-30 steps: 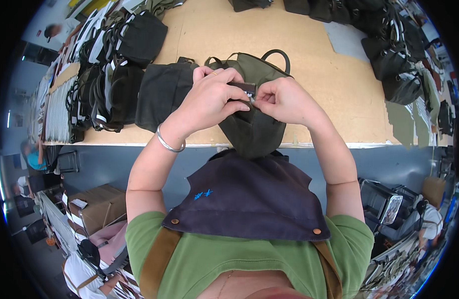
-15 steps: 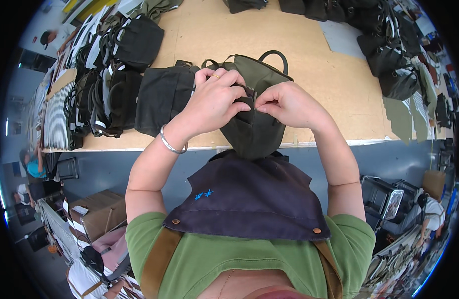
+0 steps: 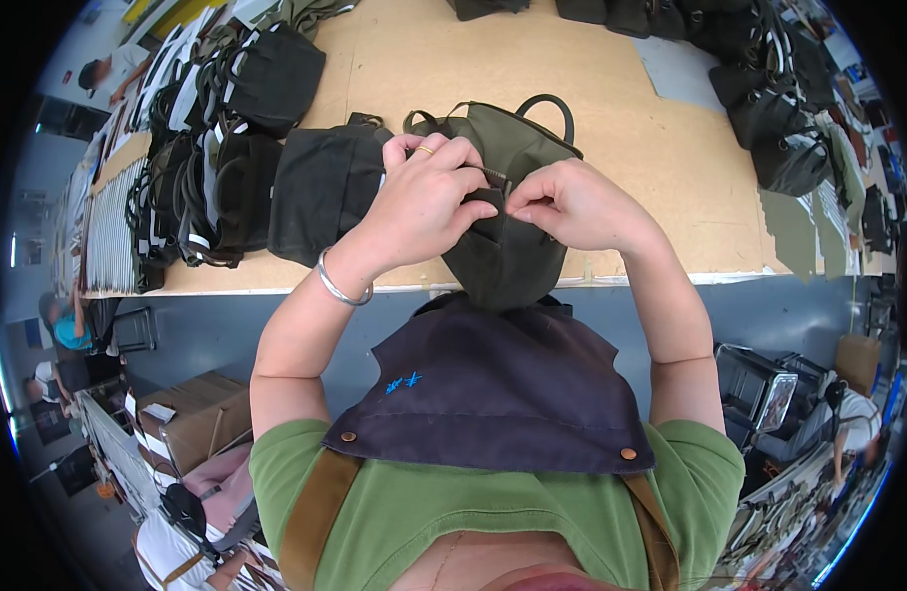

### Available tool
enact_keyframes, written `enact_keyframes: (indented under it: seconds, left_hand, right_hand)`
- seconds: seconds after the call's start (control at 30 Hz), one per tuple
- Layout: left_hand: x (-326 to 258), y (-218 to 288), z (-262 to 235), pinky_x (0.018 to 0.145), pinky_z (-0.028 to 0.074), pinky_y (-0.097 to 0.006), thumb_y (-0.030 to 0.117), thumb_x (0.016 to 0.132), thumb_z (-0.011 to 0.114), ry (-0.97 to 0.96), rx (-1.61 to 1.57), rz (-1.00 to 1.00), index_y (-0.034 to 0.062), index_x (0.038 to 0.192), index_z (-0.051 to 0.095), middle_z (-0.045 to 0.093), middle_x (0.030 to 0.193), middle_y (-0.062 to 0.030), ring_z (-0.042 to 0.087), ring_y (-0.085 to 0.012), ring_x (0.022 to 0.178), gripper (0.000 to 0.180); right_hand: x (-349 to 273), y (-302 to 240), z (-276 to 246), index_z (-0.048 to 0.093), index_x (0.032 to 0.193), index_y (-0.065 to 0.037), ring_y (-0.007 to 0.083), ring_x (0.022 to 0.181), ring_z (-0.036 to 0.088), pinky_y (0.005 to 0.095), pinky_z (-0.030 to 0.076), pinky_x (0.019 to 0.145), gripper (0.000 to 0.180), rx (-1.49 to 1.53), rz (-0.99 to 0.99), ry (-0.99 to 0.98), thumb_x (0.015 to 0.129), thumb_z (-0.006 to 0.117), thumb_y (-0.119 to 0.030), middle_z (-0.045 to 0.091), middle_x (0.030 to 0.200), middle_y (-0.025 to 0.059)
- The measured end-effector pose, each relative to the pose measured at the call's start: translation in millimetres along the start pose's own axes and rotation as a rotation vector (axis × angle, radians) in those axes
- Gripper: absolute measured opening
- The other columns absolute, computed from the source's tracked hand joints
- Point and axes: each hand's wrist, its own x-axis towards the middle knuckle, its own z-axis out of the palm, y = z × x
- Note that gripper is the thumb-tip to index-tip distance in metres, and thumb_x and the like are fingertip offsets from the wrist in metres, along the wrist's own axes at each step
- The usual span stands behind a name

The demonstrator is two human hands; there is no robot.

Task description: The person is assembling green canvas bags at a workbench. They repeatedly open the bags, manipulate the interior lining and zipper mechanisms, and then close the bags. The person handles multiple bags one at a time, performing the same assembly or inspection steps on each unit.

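Observation:
A dark olive bag (image 3: 507,261) stands at the table's near edge, partly overhanging it, its thin handle loop rising at the back. My left hand (image 3: 424,202) is closed on the bag's upper left side, thumb and fingers around the fabric next to an open zipper (image 3: 496,175). Close by, my right hand (image 3: 581,209) is in a pinch, thumb against forefinger, at the zipper's right end. What lies between those fingertips is too small to make out. Left of my left hand, a flat black bag (image 3: 323,192) rests on the table.
Several dark bags (image 3: 238,182) are stacked along the left of the tan table (image 3: 631,197). More dark bags (image 3: 783,158) line its right side, near a grey sheet (image 3: 678,74). A carton (image 3: 202,419) stands at lower left. Other people work at both sides.

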Motion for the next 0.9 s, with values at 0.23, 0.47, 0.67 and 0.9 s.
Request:
enact_keyframes:
  seconds: [0.23,0.47,0.67,0.9]
  left_hand:
    - [-0.2,1.4,-3.4,0.094,0.027,-0.039,0.021,0.077,0.074,-0.040,0.002,-0.007,0.0055,0.088,0.069,0.055,0.092,-0.0022,0.053,-0.0193,0.092,0.020]
    - [4.9,-0.8,-9.2,0.093,0.028,-0.038,0.023,0.078,0.075,-0.117,-0.052,-0.015,0.0065,0.086,0.069,0.057,0.088,-0.0028,0.054,-0.0199,0.090,0.019]
    - [9.0,-11.6,-13.4,0.091,0.031,-0.036,0.023,0.079,0.075,-0.085,-0.214,-0.010,0.0086,0.082,0.068,0.063,0.082,-0.0021,0.058,-0.0193,0.081,0.016]
    - [9.0,-7.7,-11.8,0.091,0.033,-0.035,0.021,0.080,0.074,-0.030,-0.209,-0.010,0.0087,0.078,0.066,0.063,0.074,-0.0017,0.057,-0.0197,0.072,0.015]
  right_hand:
    - [2.0,-0.4,-0.5,0.071,0.089,-0.001,0.0170,0.067,0.063,0.0304,0.050,0.065,0.014,0.109,0.062,-0.057,0.078,0.065,-0.006,0.068,0.074,0.0101]
    - [4.3,8.8,5.5,0.070,0.084,-0.002,0.0078,0.059,0.055,0.0249,0.046,0.058,0.012,0.263,0.095,-0.088,0.080,0.067,-0.013,0.062,0.065,0.0025]
    - [0.4,18.6,8.8,0.069,0.085,-0.002,0.0054,0.059,0.052,0.0243,0.043,0.056,0.013,0.326,0.053,0.003,0.082,0.067,-0.015,0.060,0.064,-0.0004]
    - [2.6,24.8,8.1,0.068,0.087,-0.003,0.0046,0.057,0.047,0.0244,0.039,0.053,0.012,0.355,0.066,0.026,0.087,0.063,-0.014,0.057,0.064,-0.0026]
